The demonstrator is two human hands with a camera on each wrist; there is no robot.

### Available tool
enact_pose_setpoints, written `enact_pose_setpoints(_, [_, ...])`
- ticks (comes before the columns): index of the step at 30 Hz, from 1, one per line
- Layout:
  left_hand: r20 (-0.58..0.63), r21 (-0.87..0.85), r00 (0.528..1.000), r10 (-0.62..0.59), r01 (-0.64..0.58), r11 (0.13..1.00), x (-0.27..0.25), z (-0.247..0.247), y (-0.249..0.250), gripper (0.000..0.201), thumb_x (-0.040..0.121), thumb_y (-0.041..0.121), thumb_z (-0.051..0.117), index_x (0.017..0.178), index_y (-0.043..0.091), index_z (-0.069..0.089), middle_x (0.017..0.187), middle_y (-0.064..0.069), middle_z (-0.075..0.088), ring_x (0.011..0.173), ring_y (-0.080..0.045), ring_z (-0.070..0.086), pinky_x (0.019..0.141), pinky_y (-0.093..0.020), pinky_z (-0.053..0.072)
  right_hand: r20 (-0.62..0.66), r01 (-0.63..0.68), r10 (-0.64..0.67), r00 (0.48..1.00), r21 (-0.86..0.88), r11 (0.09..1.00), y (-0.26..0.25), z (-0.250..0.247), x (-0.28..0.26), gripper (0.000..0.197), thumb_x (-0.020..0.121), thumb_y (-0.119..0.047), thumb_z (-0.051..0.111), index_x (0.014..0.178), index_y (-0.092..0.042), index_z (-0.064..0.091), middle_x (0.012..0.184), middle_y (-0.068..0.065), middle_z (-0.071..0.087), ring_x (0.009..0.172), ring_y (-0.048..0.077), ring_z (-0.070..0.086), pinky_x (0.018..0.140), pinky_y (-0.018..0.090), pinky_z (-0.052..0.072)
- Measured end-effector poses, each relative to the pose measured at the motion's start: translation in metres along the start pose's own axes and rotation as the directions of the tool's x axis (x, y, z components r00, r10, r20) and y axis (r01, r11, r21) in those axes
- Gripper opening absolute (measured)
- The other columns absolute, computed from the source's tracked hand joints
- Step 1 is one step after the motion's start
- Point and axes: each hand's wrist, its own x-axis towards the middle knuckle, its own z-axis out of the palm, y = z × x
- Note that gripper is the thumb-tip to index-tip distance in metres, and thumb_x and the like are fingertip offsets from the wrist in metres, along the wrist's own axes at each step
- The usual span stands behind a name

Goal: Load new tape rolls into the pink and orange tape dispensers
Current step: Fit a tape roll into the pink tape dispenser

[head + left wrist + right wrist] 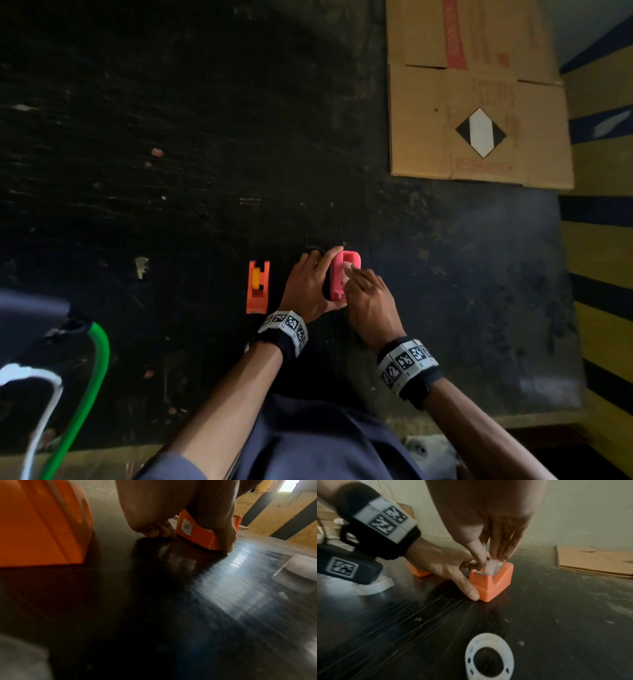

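The pink tape dispenser [344, 274] stands on the dark worktop [171, 154] near its near edge, right of centre, with both hands on it. A roll of clear tape [493, 566] sits in its well, the loose end of the tape rising out of the top. The left hand [308, 284] clasps the dispenser from the left, its fingers [467, 586] curled against the side wall and the thumb at the near end, holding the body steady on the worktop. The right hand [368, 294] comes down from above, and its thumb and fingers [505, 545] pinch the tape at the top of the roll, closed on it rather than spread. Just left of the left hand stands the orange tape dispenser [257, 287], apart from both hands, with a yellow hub in its well. In the right wrist view a white empty tape core [489, 657] lies flat on the worktop, nearer than the pink dispenser and clear of it. A flattened cardboard box [479, 96] lies at the far right of the worktop, well apart from the dispensers. At the near left a green cable [92, 394] and a white cable [41, 411] curve over the worktop edge. The person's dark blue clothing [308, 445] fills the near centre.
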Motion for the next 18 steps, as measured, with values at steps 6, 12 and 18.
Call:
enact_pose_setpoints(6, [-0.016, -0.017, 1.0, 0.0, -0.001, 1.0, -0.001, 0.002, -0.001, 0.114, 0.053, 0.056, 0.079, 0.151, 0.029, 0.027, 0.128, -0.001, 0.053, 0.113, -0.022, 0.05, 0.098, -0.041, 0.045, -0.067, 0.017, -0.018, 0.998, -0.016, 1.0, -0.009, -0.005, -0.01, 0.02, 0.067, -0.004, 0.084, 0.085, -0.003, 0.075, 0.114, 0.019, 0.074, 0.106, 0.038, 0.07, 0.084, 0.045, 0.058])
enact_pose_setpoints(12, [-0.007, -0.051, 1.0, -0.008, 0.008, 0.999, -0.002, 0.0, 0.0, 0.111, 0.057, 0.056, 0.077, 0.153, 0.032, 0.025, 0.125, -0.001, 0.051, 0.111, -0.023, 0.048, 0.098, -0.041, 0.044, -0.035, 0.005, -0.006, 0.999, -0.016, 1.0, -0.008, -0.003, -0.023, 0.014, 0.073, -0.007, 0.081, 0.087, -0.007, 0.077, 0.112, 0.012, 0.076, 0.111, 0.033, 0.069, 0.089, 0.042, 0.054])
enact_pose_setpoints(18, [0.042, -0.064, 0.999, 0.006, -0.003, 0.998, 0.0, -0.003, -0.003, 0.122, 0.056, 0.053, 0.084, 0.155, 0.038, 0.014, 0.13, -0.003, 0.049, 0.118, -0.028, 0.048, 0.107, -0.047, 0.04, -0.12, -0.019, 0.017, 0.993, -0.015, 1.0, -0.011, 0.0, -0.026, 0.033, 0.086, -0.024, 0.049, 0.086, -0.011, 0.079, 0.111, 0.005, 0.077, 0.109, 0.03, 0.069, 0.088, 0.039, 0.049])
